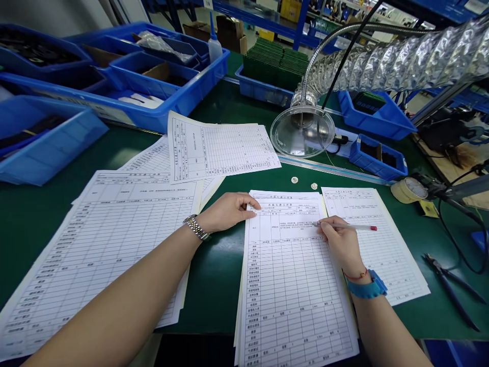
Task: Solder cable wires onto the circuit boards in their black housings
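Note:
A stack of printed forms (pixel 290 285) with table grids lies before me on the green bench. My left hand (pixel 229 210), a metal watch on its wrist, has curled fingers and thumb closed at the upper left edge of the top form. In my right hand (pixel 338 237) is a pen (pixel 357 227) with a red end, its tip near the text box in the form's upper part. A blue band (pixel 367 287) and a red string circle that wrist. Partly beneath my right hand, another form (pixel 389 255) lies to the right.
More paper sheets (pixel 114 224) spread at left, one loose sheet (pixel 225 150) on top. Blue bins (pixel 183 102) stand behind. A clear fume hood (pixel 301 131) hangs from a foil duct (pixel 382 56). Side cutters (pixel 451 285) lie at right, near a solder spool (pixel 408 189).

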Demonstrator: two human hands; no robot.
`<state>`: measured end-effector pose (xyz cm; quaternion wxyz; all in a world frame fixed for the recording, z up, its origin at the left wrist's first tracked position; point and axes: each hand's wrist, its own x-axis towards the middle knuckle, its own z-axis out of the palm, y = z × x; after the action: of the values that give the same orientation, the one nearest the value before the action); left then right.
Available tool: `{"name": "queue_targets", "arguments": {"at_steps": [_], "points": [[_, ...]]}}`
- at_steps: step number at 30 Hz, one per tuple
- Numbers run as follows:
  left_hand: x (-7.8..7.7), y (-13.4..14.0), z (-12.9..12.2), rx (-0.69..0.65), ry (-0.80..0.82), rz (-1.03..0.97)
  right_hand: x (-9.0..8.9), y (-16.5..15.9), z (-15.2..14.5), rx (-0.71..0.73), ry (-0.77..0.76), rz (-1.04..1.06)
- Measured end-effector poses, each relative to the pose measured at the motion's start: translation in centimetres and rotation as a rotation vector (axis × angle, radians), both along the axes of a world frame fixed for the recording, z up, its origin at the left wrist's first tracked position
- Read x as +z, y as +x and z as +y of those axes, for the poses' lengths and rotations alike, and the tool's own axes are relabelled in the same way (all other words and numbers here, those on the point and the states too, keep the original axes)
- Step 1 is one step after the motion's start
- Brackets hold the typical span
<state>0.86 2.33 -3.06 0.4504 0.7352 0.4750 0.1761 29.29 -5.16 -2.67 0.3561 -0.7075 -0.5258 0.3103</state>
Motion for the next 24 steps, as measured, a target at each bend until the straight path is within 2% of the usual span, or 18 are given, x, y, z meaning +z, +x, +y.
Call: {"name": "queue_targets", "arguments": {"at_steps": [7,11,14,19,24], "points": [[0.1,0.1,0.0,0.012,0.000,0.004,0.9,0.8,-0.3,0.175,0.021,-0.097],[0.1,0.1,0.0,0.010,-0.001,-0.007,0.8,0.4,-1.2,0.247,0.081,-0.152],[0.1,0.1,0.0,0.010,-0.002,-0.014,0.5,0.0,-1.5,0.221,0.087,-0.157],[0.2,0.1,0.0,0.000,-0.001,-0.003,0.6,0.6,-1.0,0.090,-0.038,-0.080],[0.3,0.1,0.0,-0.003,-0.004,0.015,1.0,0.8,-0.5,0.053,-0.124,0.016]]}}
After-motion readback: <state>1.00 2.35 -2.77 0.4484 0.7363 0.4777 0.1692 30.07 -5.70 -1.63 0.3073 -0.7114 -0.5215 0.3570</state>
